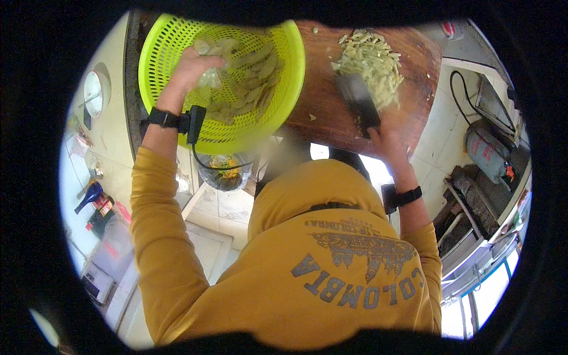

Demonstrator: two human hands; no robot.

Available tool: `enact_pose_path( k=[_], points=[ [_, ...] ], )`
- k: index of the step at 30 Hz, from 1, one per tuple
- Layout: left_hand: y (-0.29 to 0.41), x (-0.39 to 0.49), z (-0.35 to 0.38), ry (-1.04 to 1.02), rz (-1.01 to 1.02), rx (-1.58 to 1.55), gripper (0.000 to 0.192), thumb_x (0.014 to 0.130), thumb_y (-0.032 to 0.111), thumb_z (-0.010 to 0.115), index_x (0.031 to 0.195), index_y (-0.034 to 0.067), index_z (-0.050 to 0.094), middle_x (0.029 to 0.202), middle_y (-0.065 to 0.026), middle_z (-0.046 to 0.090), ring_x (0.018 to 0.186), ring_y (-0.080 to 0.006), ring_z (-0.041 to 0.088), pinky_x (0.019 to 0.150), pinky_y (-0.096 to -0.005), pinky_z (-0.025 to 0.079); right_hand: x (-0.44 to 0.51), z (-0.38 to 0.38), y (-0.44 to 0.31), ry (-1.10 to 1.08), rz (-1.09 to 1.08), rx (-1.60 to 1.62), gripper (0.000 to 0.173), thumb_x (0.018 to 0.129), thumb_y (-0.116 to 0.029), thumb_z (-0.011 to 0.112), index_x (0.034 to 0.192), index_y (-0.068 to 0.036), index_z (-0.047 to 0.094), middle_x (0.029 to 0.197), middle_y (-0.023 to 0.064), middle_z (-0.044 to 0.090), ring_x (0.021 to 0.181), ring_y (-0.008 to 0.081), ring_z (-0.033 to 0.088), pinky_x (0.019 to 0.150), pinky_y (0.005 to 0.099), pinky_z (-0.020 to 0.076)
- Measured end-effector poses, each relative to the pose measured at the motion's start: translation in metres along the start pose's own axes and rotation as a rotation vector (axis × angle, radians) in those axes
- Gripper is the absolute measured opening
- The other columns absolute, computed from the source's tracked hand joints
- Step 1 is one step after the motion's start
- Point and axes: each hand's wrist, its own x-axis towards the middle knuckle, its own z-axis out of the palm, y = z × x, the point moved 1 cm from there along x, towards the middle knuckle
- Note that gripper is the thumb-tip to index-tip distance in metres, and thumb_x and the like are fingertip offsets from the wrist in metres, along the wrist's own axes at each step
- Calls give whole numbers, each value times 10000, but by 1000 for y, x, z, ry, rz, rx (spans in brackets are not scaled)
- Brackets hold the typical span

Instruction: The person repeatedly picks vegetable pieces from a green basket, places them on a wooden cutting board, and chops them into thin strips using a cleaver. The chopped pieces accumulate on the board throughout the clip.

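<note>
A lime-green plastic colander basket (153, 88) holds pale sliced vegetable pieces (266, 66). Inside it, my left hand (193, 66) is over a cluster of pale, translucent pieces (208, 80), thumb spread to the right. The fingertips are partly hidden, so whether any piece is gripped is unclear. My right hand (390, 137) grips the handle end of a dark-bladed cleaver (357, 100) above a wooden cutting board (319, 57). The blade lies against the near left side of a heap of pale green cut strips (370, 62).
Below the basket's near rim sits a bag-lined bin (224, 173) with scraps. A grey gas cylinder (486, 148) stands on the floor at right. To the left are a round dial scale (93, 88) and several bottles (91, 195). A black cable (217, 167) runs from my left wrist strap.
</note>
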Motion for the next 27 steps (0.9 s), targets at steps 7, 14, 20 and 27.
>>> enact_pose_path(
  k=[7,14,20,27],
  points=[
    [8,-34,7,-36,-42,-391,378,770,-3,673,1138,-25,590,1023,-112,668,852,-221,661,773,-353,551,1,-5,4,-13,-174,29,447,851,-82,564,1278,-23,446,936,309,606,895,470,591,739,531,473],
    [43,-89,37,-97,12,-576,398,800,-24,617,1192,-55,553,1050,-153,663,871,-246,678,788,-359,559,-8,-21,3,-145,-283,-31,269,870,-105,514,1132,-43,516,867,267,625,841,448,611,723,530,488],
    [51,-138,128,-12,23,-529,407,767,-32,654,1166,-42,576,1017,-104,667,835,-195,663,773,-308,542,-5,-30,8,-248,-193,-92,150,885,-124,487,1012,-49,517,834,270,623,808,447,617,696,540,490],
    [-11,-104,262,-89,-173,-616,320,718,20,726,1020,-37,632,956,-70,670,812,-168,641,719,-304,515,7,-41,26,-16,-250,-71,163,847,-112,538,987,-30,518,791,257,626,779,438,619,675,538,492]
  ],
)
